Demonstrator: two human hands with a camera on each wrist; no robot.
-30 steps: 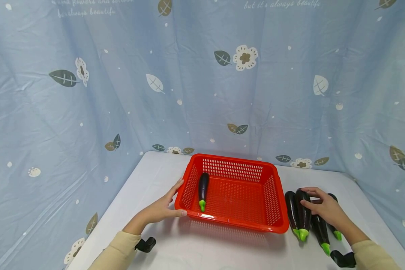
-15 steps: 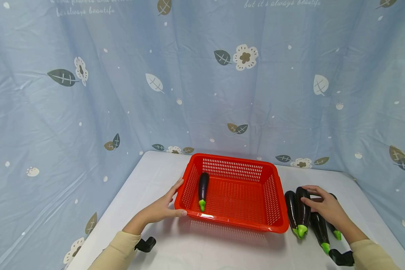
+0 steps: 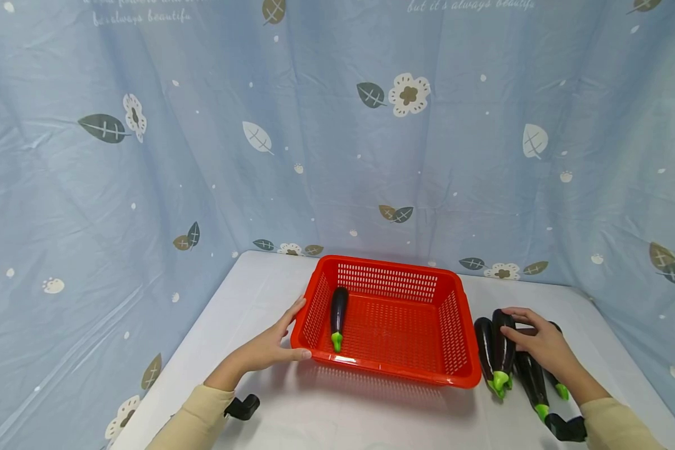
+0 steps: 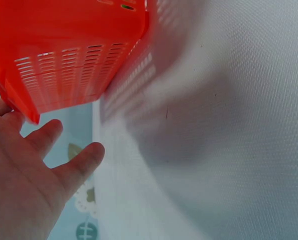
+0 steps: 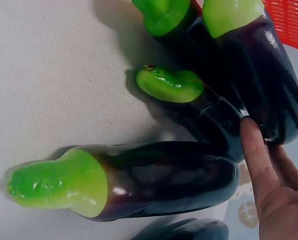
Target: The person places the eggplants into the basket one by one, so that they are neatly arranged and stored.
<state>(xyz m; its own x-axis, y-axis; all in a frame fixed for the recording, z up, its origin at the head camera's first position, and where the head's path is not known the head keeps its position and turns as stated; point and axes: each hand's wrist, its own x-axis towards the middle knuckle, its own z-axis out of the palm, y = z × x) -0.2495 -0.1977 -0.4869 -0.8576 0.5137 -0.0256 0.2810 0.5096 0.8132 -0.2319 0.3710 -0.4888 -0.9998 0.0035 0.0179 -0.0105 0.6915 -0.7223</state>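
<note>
My right hand (image 3: 542,342) grips a dark purple eggplant (image 3: 504,347) with a green stem end, thumb on one side and fingers on the far side. In the right wrist view this eggplant (image 5: 258,75) lies over its neighbours, with the thumb against it. Another eggplant (image 3: 485,347) is right at its left. My left hand (image 3: 265,347) touches the left rim of a red plastic basket (image 3: 390,369), fingers spread, thumb at the front corner. The left wrist view shows the hand (image 4: 26,175) beside the slotted wall. One eggplant (image 3: 339,319) lies inside, at the left.
More eggplants lie at the right, one (image 3: 532,381) below my right hand and one (image 3: 559,384) partly hidden behind it. Blue patterned curtain (image 3: 337,156) rises behind the white table (image 3: 247,294). The basket's right wall is close to the eggplants.
My right hand has moved slightly up and left in the head view, along with the eggplant it holds. The left hand and basket have stayed put.
</note>
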